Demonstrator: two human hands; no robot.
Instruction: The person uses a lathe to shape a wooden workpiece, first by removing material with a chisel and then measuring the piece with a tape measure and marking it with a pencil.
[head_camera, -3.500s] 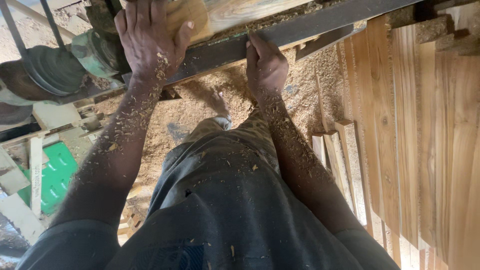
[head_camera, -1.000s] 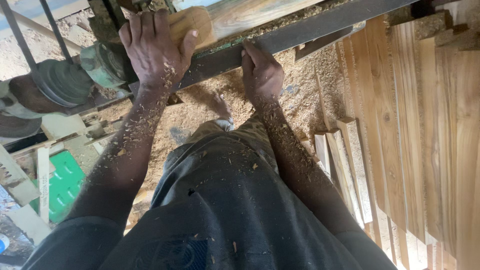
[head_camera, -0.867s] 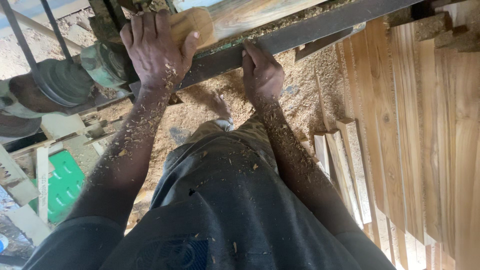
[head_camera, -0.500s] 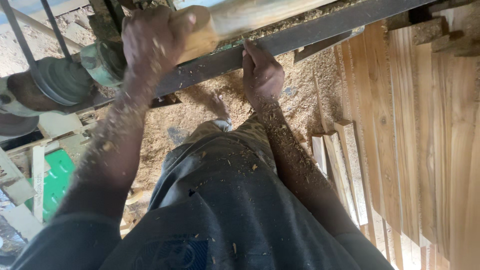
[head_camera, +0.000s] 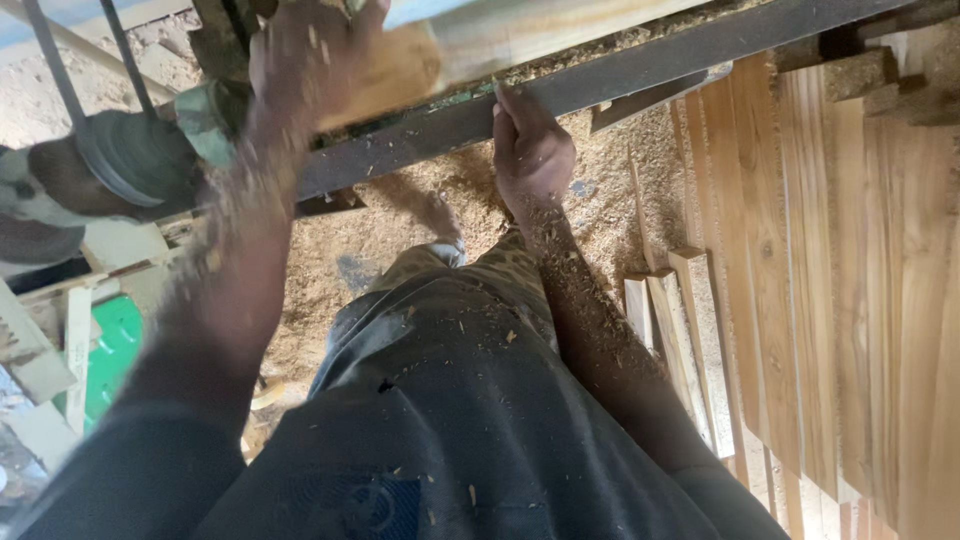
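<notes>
Up top | pale, smooth-planed wooden plank (head_camera: 520, 35) | blurred left hand (head_camera: 310, 60) clamped on its end | right hand (head_camera: 530, 150) gripping dark steel rail (head_camera: 640, 75)

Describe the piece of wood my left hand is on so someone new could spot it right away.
Start at the dark metal rail running slantwise across the top of the view. Just above it lies a pale wooden plank, with the left hand pressed over its near end. Unlike the stacked boards at the right, it lies across on the machine, its end a deeper orange-tan.
</notes>
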